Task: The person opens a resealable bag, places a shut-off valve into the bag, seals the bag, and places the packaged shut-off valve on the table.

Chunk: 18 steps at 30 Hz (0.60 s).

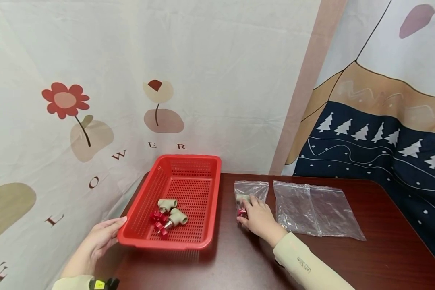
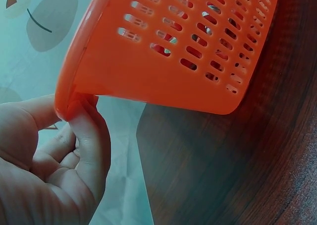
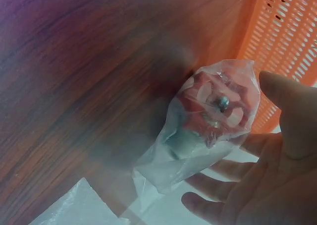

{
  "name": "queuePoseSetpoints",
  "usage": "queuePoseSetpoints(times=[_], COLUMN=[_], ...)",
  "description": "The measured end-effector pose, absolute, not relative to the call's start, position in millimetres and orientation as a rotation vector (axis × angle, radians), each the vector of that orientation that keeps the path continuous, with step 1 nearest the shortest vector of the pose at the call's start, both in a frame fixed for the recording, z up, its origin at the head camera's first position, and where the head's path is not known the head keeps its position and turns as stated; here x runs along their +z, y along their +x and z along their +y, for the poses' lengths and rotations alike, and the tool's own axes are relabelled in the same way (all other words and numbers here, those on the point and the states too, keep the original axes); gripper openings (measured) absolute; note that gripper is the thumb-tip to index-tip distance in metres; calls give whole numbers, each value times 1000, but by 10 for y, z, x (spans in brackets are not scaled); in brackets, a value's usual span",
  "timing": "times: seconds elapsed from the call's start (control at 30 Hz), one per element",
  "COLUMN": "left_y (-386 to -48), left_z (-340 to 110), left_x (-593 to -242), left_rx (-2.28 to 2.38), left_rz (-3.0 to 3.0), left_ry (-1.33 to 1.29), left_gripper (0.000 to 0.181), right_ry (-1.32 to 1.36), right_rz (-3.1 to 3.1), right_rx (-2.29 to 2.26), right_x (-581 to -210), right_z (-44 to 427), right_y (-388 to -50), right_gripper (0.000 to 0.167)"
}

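My left hand (image 1: 100, 241) pinches the rim of a red plastic basket (image 1: 217, 193) at its near left corner, as the left wrist view (image 2: 74, 170) also shows. Two beige pipe valves (image 1: 168, 213) with red handwheels lie inside the basket. To its right, a small clear zip bag (image 1: 258, 188) holding another valve with a red handwheel (image 3: 213, 106) lies on the table. My right hand (image 1: 259, 217) touches this bag, fingers spread and fairly straight, the thumb by the handwheel. Part of the bagged valve is hidden beneath the fingers.
A larger clear zip bag (image 1: 330, 213) lies flat to the right of the right hand. The dark red-brown table (image 1: 380, 257) meets a printed cloth backdrop (image 1: 239, 80) behind and at the left.
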<state>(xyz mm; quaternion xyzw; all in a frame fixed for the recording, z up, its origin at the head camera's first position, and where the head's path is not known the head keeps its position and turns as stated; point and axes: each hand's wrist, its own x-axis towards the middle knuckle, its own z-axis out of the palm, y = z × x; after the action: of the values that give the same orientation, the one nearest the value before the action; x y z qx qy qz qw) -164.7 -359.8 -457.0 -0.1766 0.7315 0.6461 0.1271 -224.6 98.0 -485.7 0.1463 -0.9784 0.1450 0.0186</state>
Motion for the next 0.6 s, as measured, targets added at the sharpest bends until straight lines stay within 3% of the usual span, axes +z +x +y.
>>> queuePoseSetpoints(times=[0.6], left_y=[-1656], left_z=[-3603], left_x=[-4568], left_rx=[1867], left_rz=[2129], left_ry=[-521], left_gripper=[72], right_ry=[534], right_rz=[-2950], right_rx=[578], right_x=[-4864], right_z=[1147], right_y=[-2163], right_gripper=[56])
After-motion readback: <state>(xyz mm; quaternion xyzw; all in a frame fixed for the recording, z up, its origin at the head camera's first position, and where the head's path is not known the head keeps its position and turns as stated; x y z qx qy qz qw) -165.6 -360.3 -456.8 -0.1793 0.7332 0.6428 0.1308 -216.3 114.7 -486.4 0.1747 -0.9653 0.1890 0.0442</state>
